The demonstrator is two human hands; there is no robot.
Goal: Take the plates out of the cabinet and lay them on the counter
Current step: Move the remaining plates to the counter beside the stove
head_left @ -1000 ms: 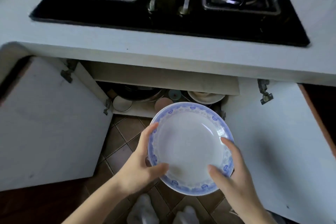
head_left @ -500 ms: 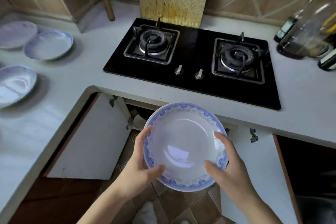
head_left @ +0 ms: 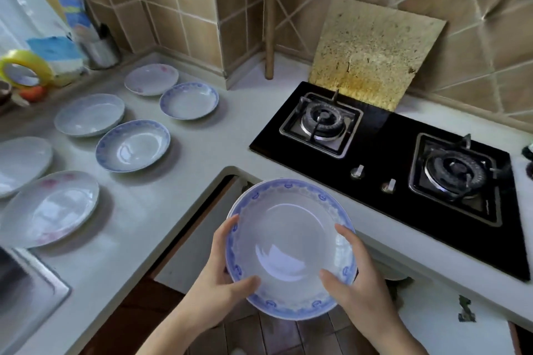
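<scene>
A deep white plate with a blue patterned rim is held level in front of me, above the open cabinet and just below the counter's edge. My left hand grips its left rim, thumb over the near edge. My right hand grips its right rim the same way. Several plates lie on the white counter to the left, among them a blue-rimmed one, another blue-rimmed one and a pink-flowered one. The cabinet's inside is hidden behind the plate.
A black two-burner gas hob sits on the counter to the right. The open cabinet doors swing out below. A sink corner shows at the left edge. A utensil pot and a yellow tape roll stand at the back left.
My view has lifted from the cabinet to the counter, bringing the laid-out plates into sight. Both hands have raised the blue-rimmed plate from cabinet height to near counter level.
</scene>
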